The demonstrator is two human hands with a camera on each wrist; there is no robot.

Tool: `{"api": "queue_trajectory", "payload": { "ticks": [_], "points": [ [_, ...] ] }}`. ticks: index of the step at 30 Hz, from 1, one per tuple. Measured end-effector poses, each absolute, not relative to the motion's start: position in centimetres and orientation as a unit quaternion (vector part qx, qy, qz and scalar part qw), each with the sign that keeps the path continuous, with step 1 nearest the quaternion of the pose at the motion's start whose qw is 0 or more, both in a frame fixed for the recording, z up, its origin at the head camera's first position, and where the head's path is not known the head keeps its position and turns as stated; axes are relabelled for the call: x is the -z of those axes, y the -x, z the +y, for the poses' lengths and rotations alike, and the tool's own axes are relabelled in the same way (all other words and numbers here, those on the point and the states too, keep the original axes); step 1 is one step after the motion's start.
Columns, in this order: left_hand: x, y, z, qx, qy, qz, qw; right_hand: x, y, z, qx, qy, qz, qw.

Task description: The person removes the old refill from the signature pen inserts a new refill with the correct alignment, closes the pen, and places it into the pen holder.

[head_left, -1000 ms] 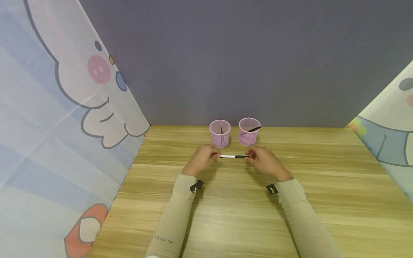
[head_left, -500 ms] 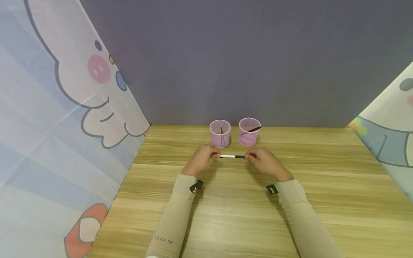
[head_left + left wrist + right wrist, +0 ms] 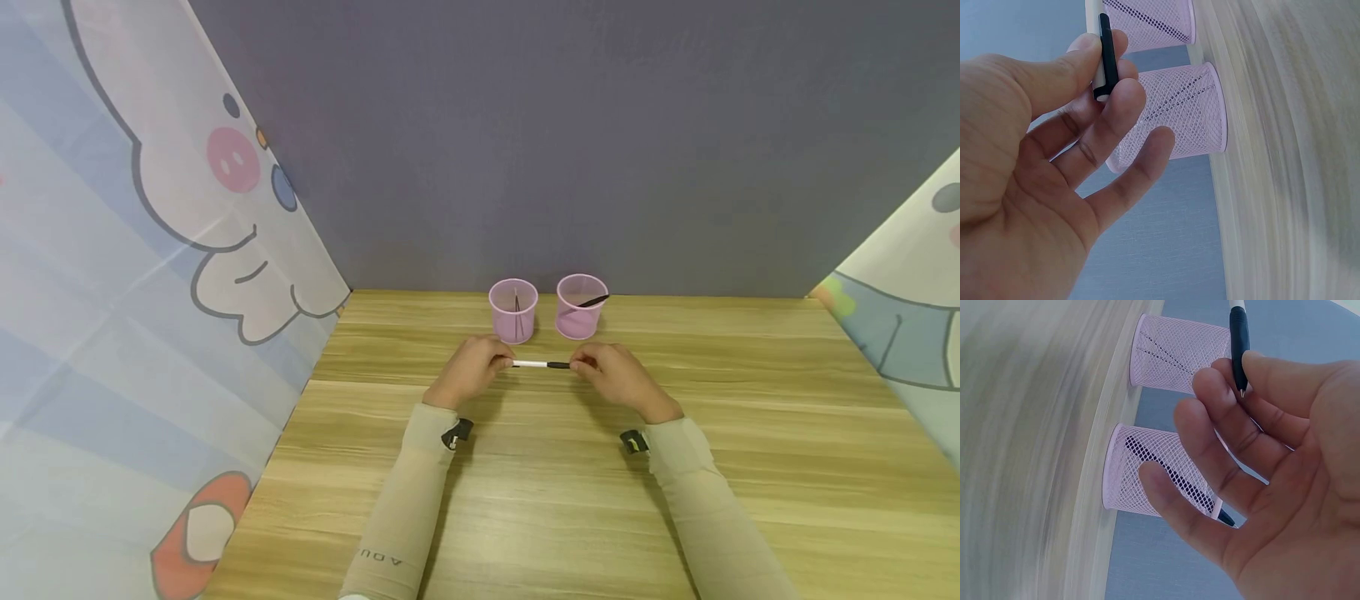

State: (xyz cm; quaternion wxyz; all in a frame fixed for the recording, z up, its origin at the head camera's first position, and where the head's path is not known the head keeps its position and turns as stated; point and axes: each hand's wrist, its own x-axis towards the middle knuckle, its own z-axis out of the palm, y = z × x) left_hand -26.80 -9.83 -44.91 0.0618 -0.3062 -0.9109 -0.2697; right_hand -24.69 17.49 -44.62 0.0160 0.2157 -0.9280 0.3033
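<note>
A white pen [image 3: 531, 363] with a black grip section lies level between both hands in the head view. My left hand [image 3: 472, 368] pinches its white end between thumb and fingers; the black clip [image 3: 1107, 59] shows there in the left wrist view. On the other end, my right hand [image 3: 613, 372] pinches the black grip [image 3: 1239, 347], and the bare metal tip [image 3: 1242, 393] points past the thumb. The last two fingers of each hand spread away from the pen. Just beyond the hands stand two pink mesh cups, a left cup [image 3: 505, 327] and a right cup [image 3: 567, 323].
Two thin dark sticks [image 3: 517, 308] lean inside the left cup. A black pen [image 3: 595, 300] slants out over the rim of the right one. Both stand near the back edge of the wooden table [image 3: 540, 500], before a grey wall [image 3: 525, 150]. Cartoon-printed cloth [image 3: 90, 333] borders the left side.
My right fingers have closed in on the black end of the pen, covering its tip in the head view. The left hand keeps its hold, and the cups have stayed put.
</note>
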Motion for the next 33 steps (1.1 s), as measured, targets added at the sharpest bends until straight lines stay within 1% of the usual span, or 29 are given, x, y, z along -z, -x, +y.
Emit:
{"api": "queue_trajectory", "payload": {
  "ticks": [8,15,21,33],
  "points": [
    [45.11,26.75,-9.8,0.271,0.298,-0.914,0.051,44.66,24.5,17.48,-0.311,-0.213,-0.926,0.017],
    [45.18,26.88,-9.76,0.266,0.307,-0.911,0.068,44.64,24.61,17.44,-0.305,-0.216,-0.927,0.029],
    [45.07,26.62,-9.85,0.267,0.303,-0.913,0.054,44.55,24.37,17.31,-0.306,-0.218,-0.926,0.027],
    [44.87,26.72,-9.78,0.261,0.3,-0.916,0.057,44.69,24.59,17.32,-0.296,-0.218,-0.929,0.042]
  ]
}}
